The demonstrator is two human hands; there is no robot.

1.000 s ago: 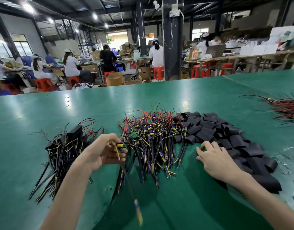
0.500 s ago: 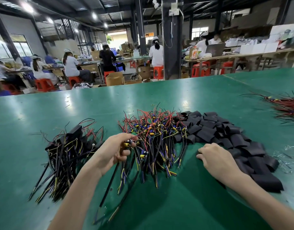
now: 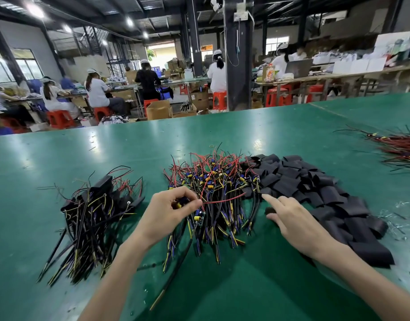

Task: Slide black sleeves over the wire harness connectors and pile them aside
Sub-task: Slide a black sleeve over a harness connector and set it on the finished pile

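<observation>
Head view: harness pinched, sleeves touched, on the green desk (image 3: 60, 156).
My left grip (image 3: 169, 212) is clamped on a connector (image 3: 182, 202) at the near left side of the wire harness pile (image 3: 222, 193), mid-desk. My right grip (image 3: 294, 221) is apart, forefinger straight, touching the black sleeves (image 3: 319, 193) heaped toward the right edge. Sleeved harnesses (image 3: 90, 216) lie left.

- A glossy green table top (image 3: 280, 126) fills the foreground and reflects the ceiling lamps (image 3: 34, 10).
- A dark steel column (image 3: 237, 66) stands beyond its far edge.
- Windows (image 3: 25, 67) line the left wall; a bright doorway (image 3: 162, 50) opens at the rear.
- Workers (image 3: 97, 91) sit on red stools (image 3: 60, 118) at long benches (image 3: 352, 76).
- Cardboard boxes (image 3: 158, 110) stand on the floor.
</observation>
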